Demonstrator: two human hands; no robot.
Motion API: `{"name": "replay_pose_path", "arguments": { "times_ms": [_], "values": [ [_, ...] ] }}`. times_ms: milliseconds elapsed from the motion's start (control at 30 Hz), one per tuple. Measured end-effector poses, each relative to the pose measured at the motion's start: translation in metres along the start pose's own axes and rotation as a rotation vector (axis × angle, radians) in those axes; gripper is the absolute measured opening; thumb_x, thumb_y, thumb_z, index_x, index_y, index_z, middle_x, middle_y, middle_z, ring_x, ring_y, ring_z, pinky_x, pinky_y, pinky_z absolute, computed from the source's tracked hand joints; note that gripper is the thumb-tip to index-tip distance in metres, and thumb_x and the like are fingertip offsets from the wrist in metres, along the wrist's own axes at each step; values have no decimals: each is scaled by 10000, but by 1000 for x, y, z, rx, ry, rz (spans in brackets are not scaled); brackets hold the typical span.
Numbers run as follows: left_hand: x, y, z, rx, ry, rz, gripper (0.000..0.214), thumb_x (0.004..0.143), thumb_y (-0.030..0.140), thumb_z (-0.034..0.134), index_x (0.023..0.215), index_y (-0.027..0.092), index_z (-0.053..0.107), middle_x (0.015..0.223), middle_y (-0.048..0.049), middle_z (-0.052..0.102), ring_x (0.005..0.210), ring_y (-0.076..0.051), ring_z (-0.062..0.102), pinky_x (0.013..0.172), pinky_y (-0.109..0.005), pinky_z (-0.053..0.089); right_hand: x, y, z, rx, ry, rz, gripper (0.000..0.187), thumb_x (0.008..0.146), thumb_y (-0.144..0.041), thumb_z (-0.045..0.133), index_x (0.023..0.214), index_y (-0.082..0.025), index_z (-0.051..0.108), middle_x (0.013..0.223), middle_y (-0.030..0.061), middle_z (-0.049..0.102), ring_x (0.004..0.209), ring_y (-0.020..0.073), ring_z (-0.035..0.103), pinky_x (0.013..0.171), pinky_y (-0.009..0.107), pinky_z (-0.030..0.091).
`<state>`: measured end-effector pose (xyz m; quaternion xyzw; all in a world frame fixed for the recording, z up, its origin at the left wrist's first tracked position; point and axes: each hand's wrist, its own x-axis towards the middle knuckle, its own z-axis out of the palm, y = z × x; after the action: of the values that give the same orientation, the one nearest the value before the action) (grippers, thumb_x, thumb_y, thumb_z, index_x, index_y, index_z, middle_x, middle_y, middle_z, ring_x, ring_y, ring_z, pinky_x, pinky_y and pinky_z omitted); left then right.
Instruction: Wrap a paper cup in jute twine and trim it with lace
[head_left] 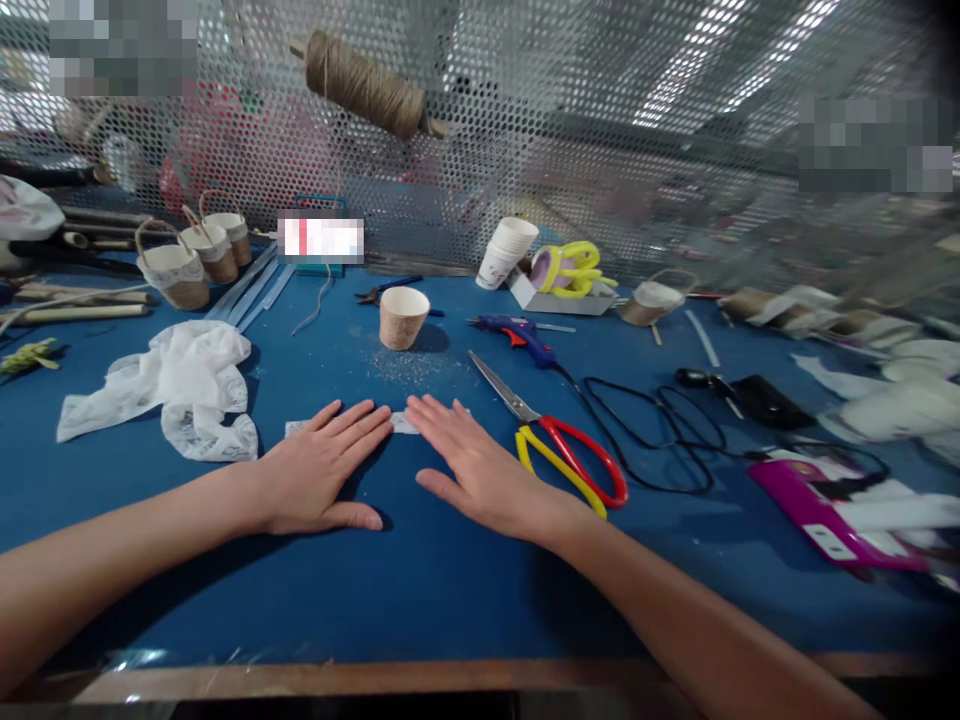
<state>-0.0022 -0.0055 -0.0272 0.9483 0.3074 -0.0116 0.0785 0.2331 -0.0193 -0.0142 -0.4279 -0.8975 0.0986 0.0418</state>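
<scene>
Right grip [480, 468] on lace [405, 423], scissors [527, 412], cup [400, 328] nearby

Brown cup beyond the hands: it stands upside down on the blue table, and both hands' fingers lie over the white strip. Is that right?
Not quite: the head view shows the brown cup upright, its open mouth facing up. It does stand on the blue table, and the left hand and right hand do have fingers over the white strip.
</scene>
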Motion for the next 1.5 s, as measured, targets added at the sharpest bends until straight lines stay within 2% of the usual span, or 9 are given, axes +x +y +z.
{"name": "replay_pose_path", "arguments": {
  "times_ms": [133,433,700,900,1100,1267,1367,1433,1500],
  "values": [
    [3,2,0,7,66,17,900,761,728,259,1413,111,191,1486,-165,191,1374,-307,148,1090,-496,151,-4,0,1,-11,145,64,611,917,-459,303,1412,-103,254,1464,147,263,1368,236,155,1095,498,209],
    [11,2,3,0,23,44,875,791,706,213,1415,93,178,1488,-141,178,1376,-288,153,1097,-477,132,2,-2,0,80,-102,1,691,882,-551,327,1411,-112,256,1476,116,215,1369,242,148,1110,502,128],
    [11,4,1,-4,68,61,909,767,728,231,1412,88,183,1490,-143,174,1373,-292,166,1093,-488,142,-9,20,-14,314,335,271,476,947,-393,243,1337,-182,417,1413,96,390,1330,200,288,1081,462,272],
    [17,6,3,-20,74,101,893,775,716,248,1412,92,186,1486,-142,208,1371,-291,173,1096,-480,148,-10,8,-1,159,11,137,560,905,-421,368,1402,-173,299,1478,97,239,1362,227,171,1096,471,215],
    [18,7,8,-49,59,106,895,766,724,264,1411,107,197,1486,-136,201,1368,-298,184,1096,-489,155,-9,20,-9,165,245,275,502,924,-377,285,1367,-158,374,1467,86,282,1355,203,219,1096,436,247],
    [17,-4,-9,-102,254,59,699,846,582,357,1363,115,309,1414,-156,379,1313,-263,332,1055,-443,297,-10,21,-8,71,114,262,506,913,-383,313,1328,-121,434,1440,108,336,1348,234,234,1082,463,271],
    [12,-22,-32,-124,460,-73,345,913,334,348,921,153,641,969,-102,685,973,-207,611,845,-344,483,-8,14,-7,49,235,242,510,929,-366,270,1357,-114,386,1443,107,332,1354,199,222,1099,423,252],
    [7,-33,-40,-139,519,-228,293,884,316,404,775,161,627,755,-57,679,742,-173,633,711,-303,514,-5,7,-5,42,223,180,519,930,-373,277,1392,-139,320,1468,91,275,1362,193,189,1101,426,243],
    [5,-39,-37,-130,475,-232,239,857,317,455,848,140,614,875,-85,680,845,-196,626,776,-325,510,-3,-1,-2,27,117,87,554,921,-408,312,1404,-138,289,1479,92,233,1366,208,167,1099,440,237]
  ]
}}
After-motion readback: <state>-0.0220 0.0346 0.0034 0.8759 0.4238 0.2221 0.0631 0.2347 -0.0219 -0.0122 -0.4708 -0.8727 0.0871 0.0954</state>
